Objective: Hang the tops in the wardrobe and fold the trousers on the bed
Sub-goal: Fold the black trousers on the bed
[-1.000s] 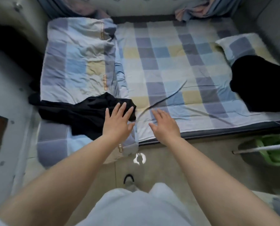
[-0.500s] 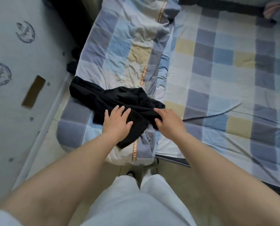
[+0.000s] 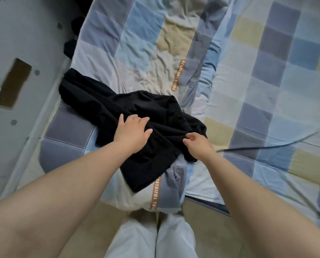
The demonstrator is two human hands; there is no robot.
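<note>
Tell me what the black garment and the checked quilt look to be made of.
Black garment: thin matte fabric, maybe a light synthetic or cotton knit; it drapes in soft folds without shine. Checked quilt: woven, cotton-like, matte cover with padding, judging by fine creases and its puffy rolled edge.

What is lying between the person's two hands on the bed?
In the head view, only bunched folds of the black garment lie between the left hand resting on it and the right hand at its edge.

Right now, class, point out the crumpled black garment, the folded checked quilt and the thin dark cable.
Crumpled black garment (image 3: pixel 155 108): head view, its upper middle.
Folded checked quilt (image 3: pixel 146 45): head view, a bare patch.
Thin dark cable (image 3: pixel 267 146): head view, mid-length.
</note>
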